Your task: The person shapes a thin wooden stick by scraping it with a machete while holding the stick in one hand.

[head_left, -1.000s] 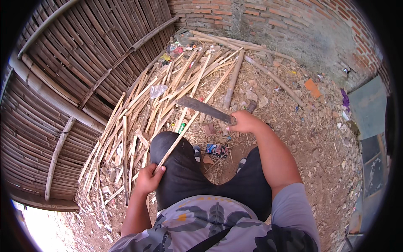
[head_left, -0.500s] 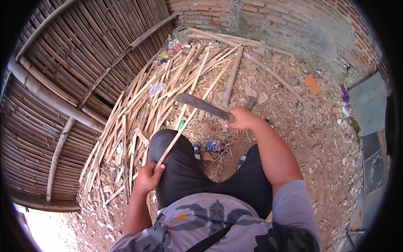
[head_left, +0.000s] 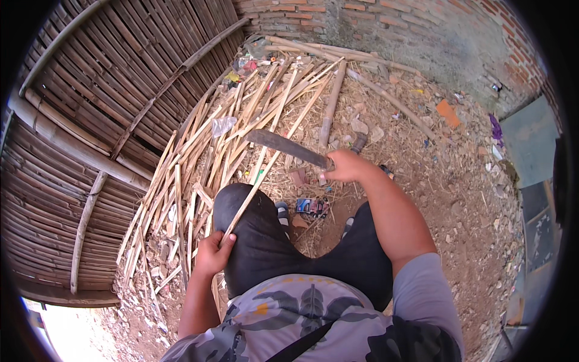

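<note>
My left hand point(head_left: 216, 252) is closed on the lower end of a long pale bamboo strip point(head_left: 270, 166), which slants up across my left thigh point(head_left: 247, 265) toward the pile. My right hand point(head_left: 345, 166) grips the handle of a broad dark machete point(head_left: 280, 143), its blade pointing left above the strip; whether the two touch I cannot tell. Many split bamboo strips point(head_left: 190, 163) lie loosely heaped on the ground in front and to the left, with a crumpled plastic bag point(head_left: 223, 127) among them.
A bamboo-slat wall point(head_left: 78, 139) runs along the left, a brick wall point(head_left: 398, 24) across the back. Thicker bamboo poles point(head_left: 332, 102) lie on the debris-strewn dirt. Grey panels point(head_left: 531, 145) stand at the right. A crushed blue packet point(head_left: 310, 208) lies between my feet.
My right hand and the machete have risen slightly up and left in the picture, along with much of the scene. My left hand still holds the strip on my thigh.
</note>
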Demonstrator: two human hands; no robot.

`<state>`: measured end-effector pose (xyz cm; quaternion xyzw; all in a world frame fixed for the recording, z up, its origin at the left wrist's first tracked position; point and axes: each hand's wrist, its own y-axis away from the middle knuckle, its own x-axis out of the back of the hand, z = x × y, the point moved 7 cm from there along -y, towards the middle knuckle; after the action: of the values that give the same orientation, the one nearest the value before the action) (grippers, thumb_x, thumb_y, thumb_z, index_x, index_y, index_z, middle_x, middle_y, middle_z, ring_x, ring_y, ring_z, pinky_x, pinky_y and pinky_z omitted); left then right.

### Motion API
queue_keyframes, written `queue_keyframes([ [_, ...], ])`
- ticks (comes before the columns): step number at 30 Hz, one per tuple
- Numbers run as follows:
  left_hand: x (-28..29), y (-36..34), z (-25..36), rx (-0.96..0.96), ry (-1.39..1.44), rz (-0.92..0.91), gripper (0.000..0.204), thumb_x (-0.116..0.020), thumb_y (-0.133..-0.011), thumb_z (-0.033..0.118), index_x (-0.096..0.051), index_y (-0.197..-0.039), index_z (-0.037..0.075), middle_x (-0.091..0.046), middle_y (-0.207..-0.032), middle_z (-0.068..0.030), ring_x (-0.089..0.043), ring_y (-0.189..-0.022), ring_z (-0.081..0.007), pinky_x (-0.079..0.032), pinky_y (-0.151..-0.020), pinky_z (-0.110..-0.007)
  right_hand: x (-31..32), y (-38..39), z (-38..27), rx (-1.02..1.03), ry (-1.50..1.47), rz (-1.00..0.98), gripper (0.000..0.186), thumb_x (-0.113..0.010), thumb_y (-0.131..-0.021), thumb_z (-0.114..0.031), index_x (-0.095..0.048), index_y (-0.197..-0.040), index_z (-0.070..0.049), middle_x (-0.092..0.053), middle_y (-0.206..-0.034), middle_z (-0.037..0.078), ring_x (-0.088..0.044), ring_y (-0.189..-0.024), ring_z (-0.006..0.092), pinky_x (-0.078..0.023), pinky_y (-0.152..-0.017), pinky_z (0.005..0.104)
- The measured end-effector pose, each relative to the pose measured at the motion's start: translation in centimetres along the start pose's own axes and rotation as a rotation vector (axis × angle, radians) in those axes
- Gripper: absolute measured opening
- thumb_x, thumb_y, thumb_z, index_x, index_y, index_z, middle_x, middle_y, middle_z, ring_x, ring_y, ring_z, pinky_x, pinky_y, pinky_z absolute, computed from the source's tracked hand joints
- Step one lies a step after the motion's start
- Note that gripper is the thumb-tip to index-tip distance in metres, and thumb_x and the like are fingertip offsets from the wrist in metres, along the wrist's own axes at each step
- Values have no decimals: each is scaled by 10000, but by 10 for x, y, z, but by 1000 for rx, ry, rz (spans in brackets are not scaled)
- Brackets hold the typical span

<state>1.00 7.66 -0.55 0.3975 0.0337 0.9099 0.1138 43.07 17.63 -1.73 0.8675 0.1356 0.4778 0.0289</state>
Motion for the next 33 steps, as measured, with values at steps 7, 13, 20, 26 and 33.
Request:
queue_keyframes([
  [7, 0, 0, 0, -17, -1, 6, 411, -666, -1016, 327, -586, -758, 17, -501, -627, -1, -432, -630, -89, -379, -557, -328, 0, 0, -2, 3, 24, -23, 526, -837, -817, -414, -707, -1117, -1, -727, -996, 248, -717, -955, 374, -545, -883, 443],
  [13, -1, -3, -5, -41, 64, 53, 436, -721, -975, 336, -584, -726, 6, -489, -562, -48, -429, -565, -119, -387, -522, -351, -3, -3, 4, -8, -10, -13, 522, -845, -782, -405, -706, -1079, 0, -719, -978, 245, -704, -962, 390, -537, -869, 463],
  [20, 0, 1, -4, -51, 51, 78, 440, -723, -973, 342, -579, -728, 5, -481, -552, -54, -423, -560, -120, -384, -516, -352, 47, 22, 2, -117, 26, 38, 491, -843, -789, -381, -728, -1112, -30, -726, -1040, 214, -704, -996, 368, -539, -880, 454],
  [26, -1, -1, -6, -41, 40, 79, 471, -711, -970, 390, -579, -727, 9, -504, -547, -102, -435, -531, -157, -397, -516, -379, 32, 21, -6, -59, 47, 61, 448, -836, -792, -355, -733, -1098, -45, -729, -990, 210, -709, -955, 366, -541, -868, 441],
  [33, 1, 0, 0, -52, -25, 75, 477, -706, -964, 415, -579, -739, 14, -525, -564, -131, -473, -520, -205, -419, -532, -393, 36, 15, 12, -70, -14, 54, 476, -835, -815, -362, -719, -1146, -41, -728, -1010, 202, -709, -960, 336, -540, -869, 428],
])
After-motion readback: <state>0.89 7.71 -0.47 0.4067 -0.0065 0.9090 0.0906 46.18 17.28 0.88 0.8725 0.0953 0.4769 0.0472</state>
